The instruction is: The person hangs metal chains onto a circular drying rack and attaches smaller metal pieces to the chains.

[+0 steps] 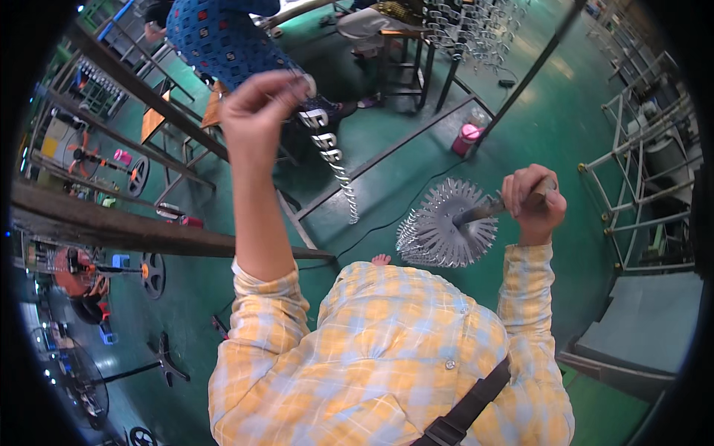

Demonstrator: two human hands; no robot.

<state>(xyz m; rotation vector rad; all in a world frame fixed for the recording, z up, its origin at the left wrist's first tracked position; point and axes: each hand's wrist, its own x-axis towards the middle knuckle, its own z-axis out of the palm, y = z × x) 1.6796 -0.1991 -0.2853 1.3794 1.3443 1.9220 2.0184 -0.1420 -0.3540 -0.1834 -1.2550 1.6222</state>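
My left hand [260, 108] is raised at the upper left, its fingers pinched and slightly blurred. From the fingertips hangs a long strand of shiny curved metal pieces [331, 154], slanting down to the right. At the right, my right hand [532, 199] is wrapped round the handle of a round rack [448, 217]. That rack has a grey disc with a ring of slots or thin metal pieces at its rim, and more shiny metal hangs below it. The rack's underside is mostly hidden.
A dark metal beam [163, 227] crosses at the left. Ahead, a person in a blue patterned shirt [216, 41] is near stools, and shiny metal pieces [476, 26] hang at the back. A pink container [466, 139] stands on the green floor. Pipe-framed carts [621, 160] line the right.
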